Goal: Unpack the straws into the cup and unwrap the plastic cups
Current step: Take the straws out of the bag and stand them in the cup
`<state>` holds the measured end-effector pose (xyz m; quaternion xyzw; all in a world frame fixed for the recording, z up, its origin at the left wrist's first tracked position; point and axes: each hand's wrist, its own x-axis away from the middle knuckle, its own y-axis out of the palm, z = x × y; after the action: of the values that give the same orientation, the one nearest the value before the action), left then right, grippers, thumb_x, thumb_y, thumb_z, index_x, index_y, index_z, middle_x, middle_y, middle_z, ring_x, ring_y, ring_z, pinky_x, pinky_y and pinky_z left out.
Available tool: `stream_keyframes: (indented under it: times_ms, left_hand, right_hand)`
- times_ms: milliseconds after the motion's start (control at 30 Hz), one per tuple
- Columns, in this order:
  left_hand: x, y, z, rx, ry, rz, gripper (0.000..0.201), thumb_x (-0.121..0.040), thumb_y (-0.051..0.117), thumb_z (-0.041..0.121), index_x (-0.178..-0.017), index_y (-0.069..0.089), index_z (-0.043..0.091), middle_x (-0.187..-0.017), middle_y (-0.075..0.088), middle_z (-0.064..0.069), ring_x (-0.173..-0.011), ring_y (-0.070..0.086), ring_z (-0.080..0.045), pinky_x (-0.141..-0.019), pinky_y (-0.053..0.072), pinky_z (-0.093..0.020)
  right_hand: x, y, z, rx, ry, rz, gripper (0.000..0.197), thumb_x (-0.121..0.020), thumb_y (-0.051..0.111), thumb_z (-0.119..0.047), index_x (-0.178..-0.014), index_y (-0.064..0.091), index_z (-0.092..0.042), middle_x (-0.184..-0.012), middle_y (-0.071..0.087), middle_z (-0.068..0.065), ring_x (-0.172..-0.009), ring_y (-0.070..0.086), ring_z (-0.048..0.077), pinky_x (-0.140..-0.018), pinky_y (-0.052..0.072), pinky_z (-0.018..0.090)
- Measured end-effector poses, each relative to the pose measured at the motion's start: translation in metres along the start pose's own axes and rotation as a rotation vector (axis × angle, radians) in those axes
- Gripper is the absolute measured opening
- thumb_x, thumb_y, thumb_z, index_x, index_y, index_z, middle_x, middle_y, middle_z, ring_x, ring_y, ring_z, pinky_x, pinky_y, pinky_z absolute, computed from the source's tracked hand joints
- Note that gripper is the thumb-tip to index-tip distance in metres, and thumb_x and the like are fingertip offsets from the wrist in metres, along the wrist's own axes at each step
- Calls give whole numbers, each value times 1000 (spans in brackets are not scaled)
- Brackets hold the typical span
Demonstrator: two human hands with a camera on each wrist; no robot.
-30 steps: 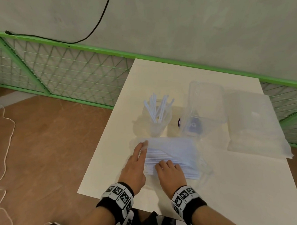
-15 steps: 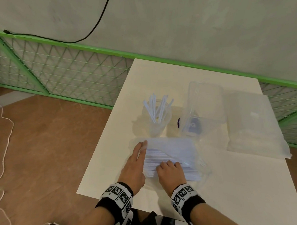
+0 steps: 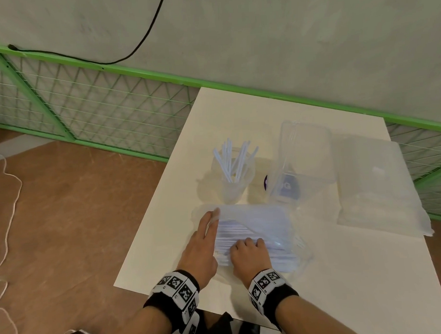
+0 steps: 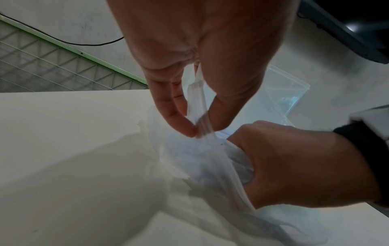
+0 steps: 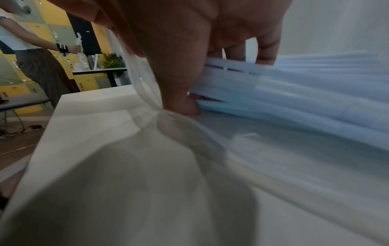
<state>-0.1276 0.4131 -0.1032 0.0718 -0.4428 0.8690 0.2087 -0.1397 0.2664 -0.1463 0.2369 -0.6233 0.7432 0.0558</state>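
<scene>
1. A clear plastic bag of straws [image 3: 257,231] is being kept flat on the white counter [image 3: 346,287], near the counter's near edge and toward its left side.
2. The bag's open edge is being pinched between thumb and fingertips of the left hand [image 3: 201,246], as shown in the left wrist view, where the film [image 4: 196,106] is being held taut in that grip [image 4: 202,128].
3. The right hand [image 3: 248,256] is being pushed into the bag's mouth; its fingers are being curled over a bundle of wrapped straws [image 5: 294,93], with the thumb [image 5: 185,103] underneath, so the grip is being closed round the bundle.
4. A clear cup [image 3: 234,184] is being kept upright just beyond the bag, toward the counter's left edge, with several white straws [image 3: 235,161] leaning inside it.
5. A wrapped stack of plastic cups [image 3: 302,160] is being left lying to the right of the cup, toward the far edge.
6. Another clear bag [image 3: 377,185] is being left flat at the counter's right edge.
</scene>
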Motion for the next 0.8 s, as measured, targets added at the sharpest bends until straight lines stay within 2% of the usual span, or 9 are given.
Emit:
stream_keyframes:
  times_ms: [67,133,233,333,433,533,600,700,800]
  left_hand:
    - [0,0,0,5,-7,3,111,-76,55,-12,-154,-8,36,-159,-12,20,-97,55,-18,-72,35,-16]
    - [0,0,0,13,-13,2,111,-76,55,-12,-153,-8,36,-160,-11,19,-100,55,-19,-73,35,-16]
    - [0,-1,0,15,-6,-2,113,-76,56,-12,-153,-11,37,-160,-11,17,-100,54,-18,-72,34,-15]
    - [-1,-2,0,5,-9,5,114,-77,56,-11,-152,-13,38,-159,-12,18,-90,47,-12,-69,35,-16]
    - [-1,-1,-1,4,-9,11,115,-75,57,-13,-152,-13,38,-160,-11,18,-92,49,-12,-68,36,-17]
    - [0,-1,-1,14,-8,16,114,-76,56,-13,-152,-12,38,-159,-13,19,-101,54,-17,-71,37,-17]
    - [1,-2,-3,36,5,23,114,-76,55,-13,-152,-12,39,-159,-13,20,-109,55,-20,-75,38,-18]
    - [0,-2,-7,51,35,31,114,-76,56,-12,-152,-11,39,-159,-13,20,-123,49,-19,-84,43,-21]
    - [0,-2,-7,61,46,41,115,-75,55,-14,-151,-12,40,-160,-10,17,-129,45,-19,-90,46,-24]
  right_hand:
    - [1,0,-1,-27,2,-11,30,-93,46,-7,-121,57,-6,-120,61,15,-116,54,34,-101,33,52]
    - [4,-6,-3,-34,13,-13,23,-86,60,-11,-108,65,-9,-103,68,13,-100,64,34,-93,42,53]
    - [3,3,-3,-69,43,23,33,-43,90,-17,-68,70,-15,-61,66,5,-57,64,27,-61,52,47]
    - [0,9,0,-95,51,97,37,-31,91,-15,-60,69,-17,-55,62,3,-50,62,25,-55,52,44]
    - [4,10,0,-73,39,94,27,-45,86,-13,-67,71,-16,-66,68,4,-62,66,27,-59,52,47]
    - [9,4,3,-93,3,41,23,-82,61,-17,-104,66,-16,-101,69,6,-95,65,29,-85,45,48]
    - [11,2,7,-194,-23,88,31,-90,47,-28,-119,52,-17,-112,64,3,-104,60,28,-93,37,44]
    - [17,-6,17,-373,10,165,34,-90,44,-41,-118,44,-22,-109,64,-2,-99,61,25,-85,39,37]
    - [22,-23,30,-462,63,164,26,-93,45,-45,-106,54,-24,-103,67,-3,-97,62,23,-79,44,34]
